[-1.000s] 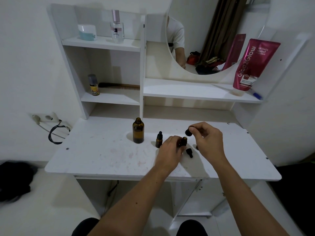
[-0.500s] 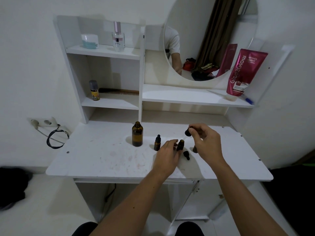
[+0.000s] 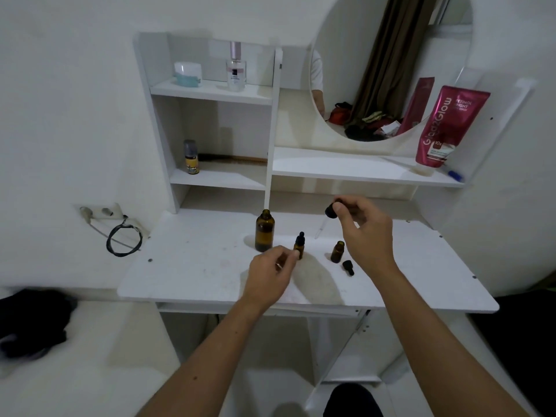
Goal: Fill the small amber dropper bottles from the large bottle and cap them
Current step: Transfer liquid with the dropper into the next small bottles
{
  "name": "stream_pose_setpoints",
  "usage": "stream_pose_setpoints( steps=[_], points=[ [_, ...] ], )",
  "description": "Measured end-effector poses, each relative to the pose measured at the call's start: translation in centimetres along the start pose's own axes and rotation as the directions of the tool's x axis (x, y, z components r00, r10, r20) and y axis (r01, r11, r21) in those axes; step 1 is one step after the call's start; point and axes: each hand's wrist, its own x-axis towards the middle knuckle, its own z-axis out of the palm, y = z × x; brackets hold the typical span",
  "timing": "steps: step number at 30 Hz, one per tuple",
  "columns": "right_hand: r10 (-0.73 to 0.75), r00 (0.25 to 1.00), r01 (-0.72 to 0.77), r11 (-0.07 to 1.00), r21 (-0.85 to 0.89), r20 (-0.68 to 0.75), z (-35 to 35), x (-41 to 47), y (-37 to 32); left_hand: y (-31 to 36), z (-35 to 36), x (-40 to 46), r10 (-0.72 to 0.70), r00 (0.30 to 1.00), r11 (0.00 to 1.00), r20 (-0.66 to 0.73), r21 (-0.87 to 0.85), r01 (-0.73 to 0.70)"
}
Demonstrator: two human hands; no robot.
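The white counter (image 3: 195,272) fills mid-frame. The uncapped large bottle (image 3: 264,231) stands at its centre. Right of it, the left hand (image 3: 270,273) pinches a capped small bottle (image 3: 299,246). The right hand (image 3: 362,228) pinches a dropper cap (image 3: 331,211) above an open small bottle (image 3: 337,251). A loose cap (image 3: 348,267) lies just beside it.

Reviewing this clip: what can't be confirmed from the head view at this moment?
- Liquid levels: the large bottle and open small bottle are dark amber and too small.
- Left hand contact with the capped small bottle: the fingers cover its base.
- Dropper pipette contents: thin and blurred.
- Shelf labels: too small.
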Motion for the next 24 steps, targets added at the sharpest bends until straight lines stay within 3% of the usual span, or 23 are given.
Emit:
stream_pose_setpoints(
  steps=[4,10,19,24],
  points=[
    [0.013,1.0,-0.014,0.998,0.064,0.016,2.0,0.8,-1.7,-1.0,-1.9,1.2,-0.083,0.986,0.997,-0.143,-0.006,0.083],
    [0.023,1.0,-0.025,0.992,0.126,0.021,4.4,1.9,-2.8,-2.0,-2.4,3.0,-0.188,0.958,0.982,-0.217,-0.05,0.182],
    [0.018,0.999,-0.023,0.987,0.16,0.037,7.0,3.4,-3.0,-3.7,-2.3,4.3,-0.263,0.924,0.962,-0.278,-0.001,0.274],
    [0.011,1.0,-0.011,0.98,0.196,-0.002,8.2,4.1,-3.1,-4.0,-2.2,5.0,-0.308,0.922,0.947,-0.234,0.017,0.321]
  ],
)
